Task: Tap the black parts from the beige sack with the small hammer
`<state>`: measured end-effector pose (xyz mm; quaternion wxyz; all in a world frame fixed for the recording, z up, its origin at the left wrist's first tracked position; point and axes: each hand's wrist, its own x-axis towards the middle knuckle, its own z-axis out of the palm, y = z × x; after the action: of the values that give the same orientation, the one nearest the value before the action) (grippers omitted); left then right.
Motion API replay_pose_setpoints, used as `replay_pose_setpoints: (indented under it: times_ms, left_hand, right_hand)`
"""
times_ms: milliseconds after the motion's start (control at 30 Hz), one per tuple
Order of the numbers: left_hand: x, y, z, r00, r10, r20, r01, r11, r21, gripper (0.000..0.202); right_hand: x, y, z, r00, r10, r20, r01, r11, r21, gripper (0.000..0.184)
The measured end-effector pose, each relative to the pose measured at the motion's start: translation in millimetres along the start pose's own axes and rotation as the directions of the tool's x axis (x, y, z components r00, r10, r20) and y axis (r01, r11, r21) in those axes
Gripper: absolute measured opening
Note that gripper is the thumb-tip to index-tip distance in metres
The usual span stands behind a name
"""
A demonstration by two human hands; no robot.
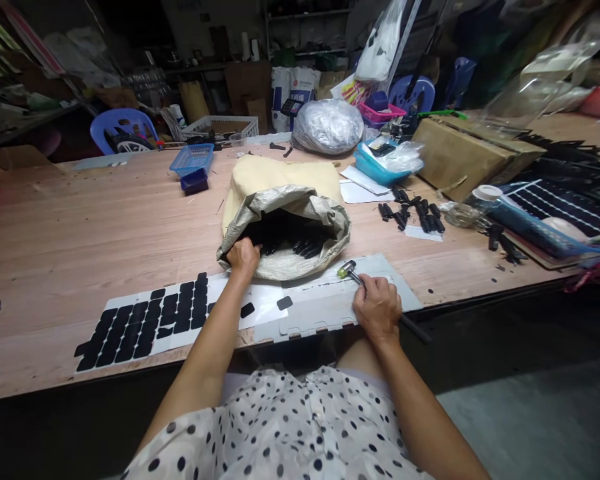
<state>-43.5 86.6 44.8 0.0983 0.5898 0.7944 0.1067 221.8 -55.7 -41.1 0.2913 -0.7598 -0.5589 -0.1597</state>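
Note:
My left hand (243, 255) is at the mouth of a woven sack (280, 177), by its left rim. The fingers are curled, and their tips and anything in them are hidden. Inside the sack lie slim black pieces (307, 247). My right hand (379, 307) is wrapped around a small hammer (347, 269) with a yellow-green face and a dark handle. It rests over a pale flat board (325, 313) at the table's front edge. Two loose black rounded pads, one of them a small pad (284, 303), lie between my hands.
Left of my arm, a sheet (111, 303) carries rows of black pads. Black parts (424, 215) are scattered to the right, near a cardboard box (465, 157) and a teal basket (380, 167). A blue basket (194, 159) and a plastic-wrapped bundle (329, 125) stand farther back.

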Motion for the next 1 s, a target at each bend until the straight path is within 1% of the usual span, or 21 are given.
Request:
replay_pose_setpoints:
  times_ms: [67,100,133,167,233,267,300,367,400,467,600,733,833,933,1000]
  left_hand:
    - [-3.6,-3.5,-0.3,1.000,0.005,-0.017,-0.005,1.000,-0.024,0.021]
    - [-8.1,-5.9,-0.3,0.998,0.042,-0.048,-0.044,0.998,-0.055,0.019]
    - [-14.4,-8.5,0.1,0.991,0.099,-0.095,-0.108,0.990,-0.096,0.017]
    - [-22.5,-11.0,1.4,0.975,0.169,-0.147,-0.190,0.971,-0.144,0.015]
    - [-43.3,-14.1,7.3,0.920,0.325,-0.218,-0.374,0.894,-0.247,0.013]
    - [-55.0,-14.2,12.0,0.890,0.401,-0.217,-0.452,0.841,-0.297,0.013]
    - [-66.8,-13.2,17.5,0.860,0.473,-0.191,-0.510,0.789,-0.343,0.012]
    - [-87.9,-8.8,29.6,0.803,0.588,-0.091,-0.569,0.715,-0.406,0.010]
    - [-96.1,-6.0,35.3,0.783,0.621,-0.041,-0.578,0.701,-0.417,0.009]
    - [-106.6,-0.9,45.0,0.768,0.640,0.017,-0.580,0.706,-0.406,0.006]
    - [-108.9,2.1,55.2,0.774,0.633,0.001,-0.583,0.713,-0.388,0.010]
    - [-105.5,1.2,56.7,0.768,0.640,0.011,-0.582,0.705,-0.405,0.012]
    - [-106.1,1.9,55.1,0.769,0.637,0.043,-0.568,0.713,-0.412,0.013]
    - [-107.4,2.8,53.2,0.764,0.641,0.074,-0.560,0.715,-0.419,0.014]
    - [-107.5,2.7,52.6,0.758,0.647,0.083,-0.561,0.711,-0.424,0.015]
  right_hand:
    - [0.1,-0.9,-1.0,1.000,-0.006,-0.004,0.006,1.000,-0.009,0.026]
    - [0.1,-1.3,-1.6,1.000,-0.006,-0.005,0.006,1.000,-0.012,0.027]
    - [0.2,-1.6,-2.1,1.000,-0.005,-0.005,0.005,1.000,-0.013,0.027]
    - [0.4,-1.8,-2.5,1.000,-0.001,-0.002,0.001,1.000,-0.013,0.027]
    - [0.8,-1.6,-3.3,1.000,0.010,0.014,-0.010,1.000,-0.005,0.027]
    - [1.0,-1.3,-3.7,1.000,0.015,0.027,-0.015,1.000,0.002,0.027]
    - [1.2,-0.9,-4.2,0.999,0.022,0.039,-0.022,1.000,0.008,0.028]
    - [1.6,-0.2,-5.2,0.998,0.035,0.059,-0.035,0.999,0.012,0.028]
    - [1.7,0.0,-5.7,0.997,0.038,0.065,-0.038,0.999,0.011,0.028]
    - [1.9,0.3,-6.3,0.997,0.036,0.069,-0.036,0.999,0.004,0.028]
    - [4.6,2.1,-6.1,0.997,0.034,0.068,-0.034,0.999,0.001,0.032]
    - [9.8,7.8,-8.0,0.992,0.046,0.118,-0.053,0.997,0.059,0.030]
    - [8.9,7.9,-16.1,0.990,0.014,0.141,-0.043,0.979,0.199,0.034]
    - [1.3,-0.8,-30.2,0.986,-0.082,0.143,0.018,0.916,0.401,0.036]
    - [-5.7,-9.6,-39.9,0.978,-0.154,0.141,0.067,0.872,0.485,0.036]
